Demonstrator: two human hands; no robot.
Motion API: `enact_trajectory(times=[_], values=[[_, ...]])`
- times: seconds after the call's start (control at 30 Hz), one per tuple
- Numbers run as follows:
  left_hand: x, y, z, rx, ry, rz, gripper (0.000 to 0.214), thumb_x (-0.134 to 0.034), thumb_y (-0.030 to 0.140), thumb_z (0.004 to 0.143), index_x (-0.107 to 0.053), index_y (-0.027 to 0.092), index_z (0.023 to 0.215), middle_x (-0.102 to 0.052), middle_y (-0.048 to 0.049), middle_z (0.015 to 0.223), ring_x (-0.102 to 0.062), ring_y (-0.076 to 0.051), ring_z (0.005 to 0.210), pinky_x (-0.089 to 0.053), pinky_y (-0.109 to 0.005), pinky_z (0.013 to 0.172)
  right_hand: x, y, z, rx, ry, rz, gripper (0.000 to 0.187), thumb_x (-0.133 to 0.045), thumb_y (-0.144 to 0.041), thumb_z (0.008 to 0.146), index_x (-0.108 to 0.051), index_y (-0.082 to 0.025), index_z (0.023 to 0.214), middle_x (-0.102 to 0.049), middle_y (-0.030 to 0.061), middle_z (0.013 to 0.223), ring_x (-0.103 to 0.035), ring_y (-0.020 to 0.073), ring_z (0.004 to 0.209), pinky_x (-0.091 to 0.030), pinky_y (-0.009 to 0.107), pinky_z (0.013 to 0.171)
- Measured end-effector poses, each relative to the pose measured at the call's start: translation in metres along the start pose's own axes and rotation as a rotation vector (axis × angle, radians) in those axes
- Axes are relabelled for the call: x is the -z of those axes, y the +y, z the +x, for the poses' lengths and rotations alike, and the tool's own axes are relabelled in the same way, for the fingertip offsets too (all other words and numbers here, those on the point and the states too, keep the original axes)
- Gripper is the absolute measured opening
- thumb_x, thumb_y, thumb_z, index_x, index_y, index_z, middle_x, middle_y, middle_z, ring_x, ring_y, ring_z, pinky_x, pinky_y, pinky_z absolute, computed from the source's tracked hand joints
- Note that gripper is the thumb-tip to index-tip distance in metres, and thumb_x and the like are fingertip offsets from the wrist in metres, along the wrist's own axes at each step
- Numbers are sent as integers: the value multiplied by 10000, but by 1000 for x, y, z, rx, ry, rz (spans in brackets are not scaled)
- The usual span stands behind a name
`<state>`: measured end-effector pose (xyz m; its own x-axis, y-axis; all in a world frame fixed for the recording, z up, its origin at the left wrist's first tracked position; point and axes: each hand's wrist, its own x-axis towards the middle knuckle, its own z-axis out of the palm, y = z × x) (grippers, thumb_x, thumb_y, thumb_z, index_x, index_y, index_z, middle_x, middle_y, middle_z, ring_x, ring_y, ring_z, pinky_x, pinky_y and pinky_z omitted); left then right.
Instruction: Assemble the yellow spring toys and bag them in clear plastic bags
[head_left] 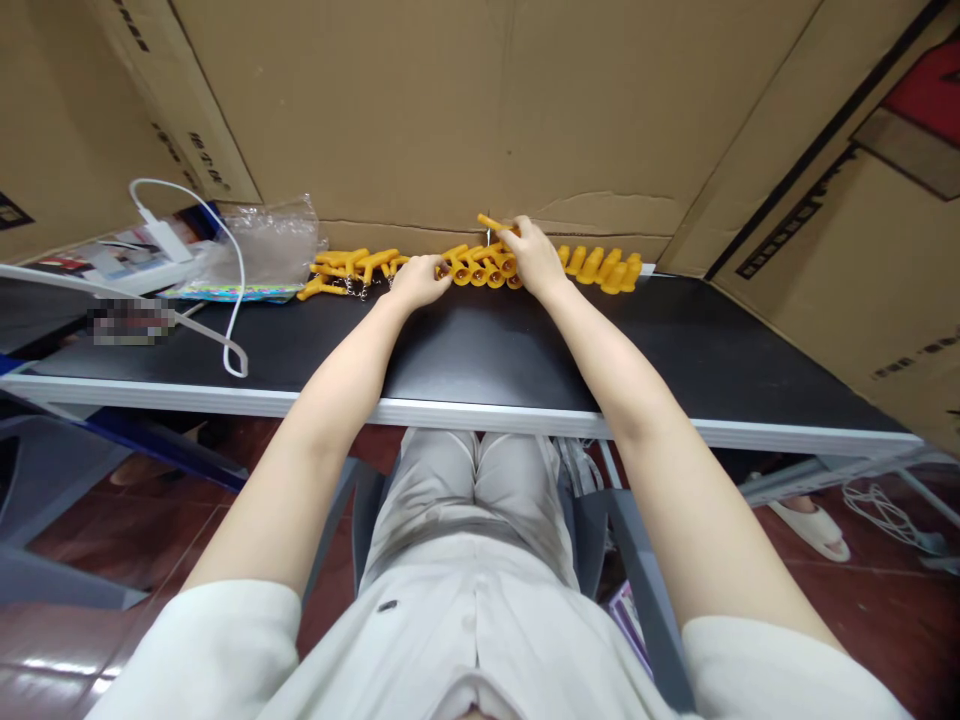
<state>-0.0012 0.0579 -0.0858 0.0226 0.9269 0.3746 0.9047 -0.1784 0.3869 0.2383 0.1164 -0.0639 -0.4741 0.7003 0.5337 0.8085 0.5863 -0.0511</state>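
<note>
- Seemingly mid-sorting: the right hand (534,255) pinches one yellow piece (491,222) between thumb and fingertips, raised just above the row of yellow pieces (480,270) lying under its fingers on the black table (525,350).
- The left hand (420,280) is curled, with its fingertips against the row's end just beside the right hand; whether it grips a piece I cannot tell.
- Setting the lifted piece down would, I judge, call for a light placing that leaves its neighbours lined up.

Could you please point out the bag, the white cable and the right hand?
bag (274,238): head view, its crumpled middle.
cable (241,275): head view, its curved stretch.
right hand (534,258): head view, its back; grips a yellow piece (491,222).
</note>
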Motion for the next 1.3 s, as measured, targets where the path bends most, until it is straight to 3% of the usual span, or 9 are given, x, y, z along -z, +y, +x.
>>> enact_trajectory(times=[0.17, 0.33, 0.47, 0.6, 0.7, 0.8, 0.93, 1.1, 1.3], values=[[-1, 0, 1, -19, -14, 7, 273, -646, 291, 956, -858, 219, 1113, -837, -117, 1074, -753, -330, 1060, -587, -433, 1020, -11, -30, 13, 58, -146, -106, 505, -337, -248, 1172, -654, -186, 1559, -596, 208, 1605, -561, 394, 1483, -458, 561, 1245], [-2, 1, 0, -27, -13, 1, 254, -662, 282, 940, -861, 229, 1088, -846, -103, 1074, -761, -328, 1075, -589, -417, 1010, -18, -58, 12, -20, -276, -176, 548, -368, -6, 1038, -698, 4, 1475, -577, 340, 1591, -597, 451, 1484, -448, 602, 1249], [0, 5, -2, -26, -39, 32, 280, -643, 262, 962, -863, 189, 1119, -848, -122, 1085, -770, -326, 1075, -590, -399, 995, -11, -62, 20, -128, -390, -113, 644, -594, -58, 988, -596, -57, 1632, -490, 286, 1737, -432, 479, 1653, -242, 745, 1367], [4, 9, -4, -38, -86, 51, 308, -625, 261, 976, -858, 158, 1148, -843, -120, 1048, -775, -314, 1070, -583, -380, 1005, 2, -33, 38, -210, -384, 52, 716, -607, -318, 1071, -456, -198, 1760, -308, 186, 1867, -234, 459, 1755, -50, 850, 1349], [8, 11, -6, -36, -108, 37, 308, -624, 257, 975, -856, 155, 1150, -832, -111, 993, -776, -306, 1065, -577, -365, 1008, 15, 7, 43, -290, -226, 32, 675, -532, -306, 1089, -470, -187, 1750, -347, 184, 1852, -212, 471, 1757, 21, 892, 1312], [9, 13, -8, -33, -114, 31, 305, -621, 252, 978, -856, 157, 1149, -821, -108, 957, -777, -309, 1064, -577, -361, 999, 24, 50, 30, -447, -195, -80, 690, -569, -284, 1075, -470, -145, 1743, -341, 237, 1842, -143, 508, 1760, 37, 938, 1267], [10, 14, -9, -33, -115, 38, 312, -612, 248, 982, -854, 157, 1158, -816, -109, 960, -779, -316, 1073, -577, -365, 989, 29, 90, -4, -570, -303, -250, 746, -549, -184, 1057, -384, -135, 1783, -268, 252, 1866, -119, 472, 1772, 36, 919, 1273], [9, 15, -10, -19, -118, 46, 309, -614, 236, 978, -853, 150, 1154, -829, -121, 996, -786, -323, 1054, -587, -380, 987, 24, 99, -36, -597, -426, -294, 798, -529, -113, 1063, -275, -123, 1819, -158, 218, 1905, -81, 385, 1793, -12, 803, 1364], [10, 15, -10, -13, -120, 58, 336, -600, 245, 987, -853, 144, 1184, -844, -149, 1146, -776, -341, 1161, -584, -399, 1062, 26, 79, -37, -620, -290, -314, 608, -562, -36, 1027, -559, -44, 1636, -535, 295, 1691, -515, 399, 1612, -280, 661, 1381]])
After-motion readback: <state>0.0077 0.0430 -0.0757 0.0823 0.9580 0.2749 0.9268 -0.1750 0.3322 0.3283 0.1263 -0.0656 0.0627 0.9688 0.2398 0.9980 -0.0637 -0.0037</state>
